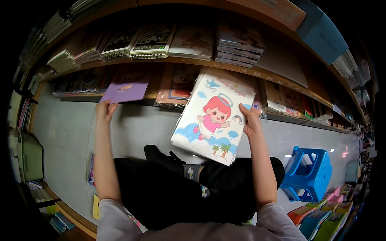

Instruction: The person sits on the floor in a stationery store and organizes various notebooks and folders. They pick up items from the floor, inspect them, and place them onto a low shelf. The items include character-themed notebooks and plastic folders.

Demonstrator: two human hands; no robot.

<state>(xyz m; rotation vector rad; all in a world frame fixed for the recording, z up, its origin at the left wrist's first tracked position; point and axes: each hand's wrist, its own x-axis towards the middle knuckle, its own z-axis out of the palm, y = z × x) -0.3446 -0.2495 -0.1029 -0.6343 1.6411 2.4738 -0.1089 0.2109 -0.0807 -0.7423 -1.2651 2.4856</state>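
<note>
My left hand (106, 110) grips the near left corner of a purple booklet (128, 92), whose far part lies in the shadow of the lower shelf. In my right hand (251, 119) is a stack of white picture books or pads (215, 117), held by its right edge. The top cover shows a pink-haired cartoon child with a halo, clouds and palm trees. The stack is tilted over my lap, its far end near the shelf edge. Behind it, a plastic-wrapped item (171, 93) sits on the lower shelf.
Spiral notebooks (150, 40) and a pile of cased books (239, 45) stand on the shelf above. A blue plastic stool (312, 174) lies on its side on the tiled floor at the right. Colourful plastic holders (321, 217) are at the lower right, and more shelving (72, 217) at the lower left.
</note>
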